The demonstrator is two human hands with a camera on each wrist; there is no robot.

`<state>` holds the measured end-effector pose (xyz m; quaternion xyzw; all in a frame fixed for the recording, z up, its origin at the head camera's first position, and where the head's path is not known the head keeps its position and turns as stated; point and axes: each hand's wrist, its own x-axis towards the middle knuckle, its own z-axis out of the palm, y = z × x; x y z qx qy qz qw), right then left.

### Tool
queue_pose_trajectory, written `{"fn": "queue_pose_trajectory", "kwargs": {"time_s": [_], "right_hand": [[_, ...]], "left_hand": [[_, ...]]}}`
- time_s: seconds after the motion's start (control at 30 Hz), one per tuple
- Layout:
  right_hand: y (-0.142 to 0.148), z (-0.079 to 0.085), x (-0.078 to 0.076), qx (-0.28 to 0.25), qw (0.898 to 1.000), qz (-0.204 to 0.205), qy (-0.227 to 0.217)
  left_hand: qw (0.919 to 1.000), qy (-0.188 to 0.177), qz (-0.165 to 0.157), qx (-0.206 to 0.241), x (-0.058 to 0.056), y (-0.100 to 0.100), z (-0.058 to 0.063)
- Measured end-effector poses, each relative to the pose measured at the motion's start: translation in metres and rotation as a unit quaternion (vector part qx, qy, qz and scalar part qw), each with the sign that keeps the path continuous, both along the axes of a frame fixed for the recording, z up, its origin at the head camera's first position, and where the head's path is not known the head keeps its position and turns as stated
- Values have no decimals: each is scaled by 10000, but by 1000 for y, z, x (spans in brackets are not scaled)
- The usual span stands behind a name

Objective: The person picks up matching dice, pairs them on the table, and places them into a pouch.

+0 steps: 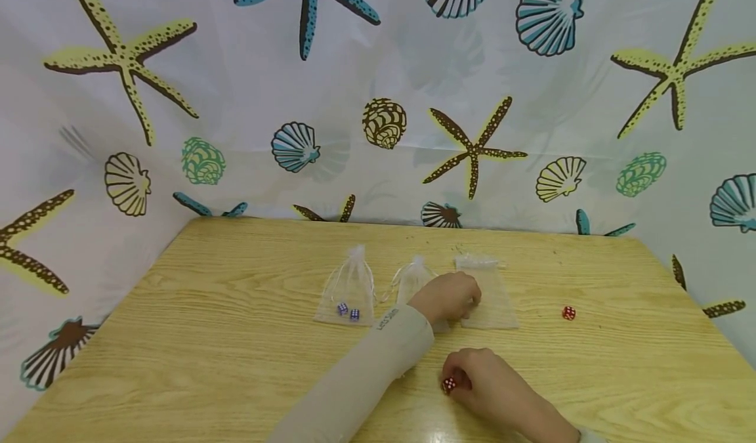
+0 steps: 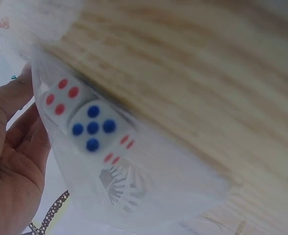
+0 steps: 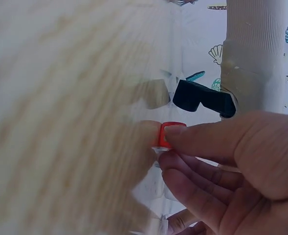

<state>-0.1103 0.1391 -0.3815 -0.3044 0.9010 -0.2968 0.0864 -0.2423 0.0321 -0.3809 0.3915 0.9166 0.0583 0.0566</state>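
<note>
Three small sheer drawstring pouches lie in a row on the table. Two purple dice [image 1: 348, 312] are inside the left pouch [image 1: 356, 279]. My left hand [image 1: 451, 295] reaches across the middle pouch [image 1: 415, 274], its bent fingers at the left edge of the right pouch [image 1: 493, 298]. Close up in the left wrist view, white dice [image 2: 91, 128] with red and blue pips show through the middle pouch, which hides my left fingertips. Nearer my body, my right hand [image 1: 487, 387] pinches a red die [image 3: 170, 134] between thumb and fingers, low over the table.
Another red die [image 1: 569, 313] sits by itself to the right of the pouches. The wooden table [image 1: 207, 331] is bordered at the back and sides by a hanging sheet [image 1: 331, 82] printed with starfish and shells.
</note>
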Motion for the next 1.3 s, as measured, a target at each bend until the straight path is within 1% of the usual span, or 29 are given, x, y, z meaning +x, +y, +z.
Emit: {"fn": "queue_pose_trajectory", "kwargs": {"time_s": [0.13, 0.37, 0.53, 0.63, 0.73, 0.83, 0.97, 1.1, 1.2, 1.3], "right_hand": [[1, -1, -2, -90, 9999, 87, -36], [9, -8, -7, -617, 9966, 9, -551], [15, -12, -11, -916, 9935, 138, -660], [19, -12, -12, -920, 9929, 116, -746], [26, -11, -14, -894, 9926, 8, -824], [36, -10, -18, -903, 9928, -78, -787], [49, -9, -20, -855, 9938, -315, -644], [65, -10, -21, -744, 9942, -648, -437], [79, -9, -22, -615, 9931, -953, -289], [93, -8, -23, -447, 9891, -1392, -176]], "left_hand": [[10000, 19, 6, 5, 0, 0, -1], [10000, -41, 18, -46, 1, 0, 1], [9999, -55, 94, -107, 2, 1, 1], [9998, -64, 115, -138, 2, 1, 0], [9998, -70, 112, -146, 1, 2, 0], [9997, -92, 153, -158, 1, 2, 2], [9995, -90, 205, -224, 1, 2, 3], [9997, -9, 101, -232, 1, 1, 2], [9997, 69, -5, -214, 0, 1, 0], [9998, 113, -38, -184, 0, 1, -3]]}}
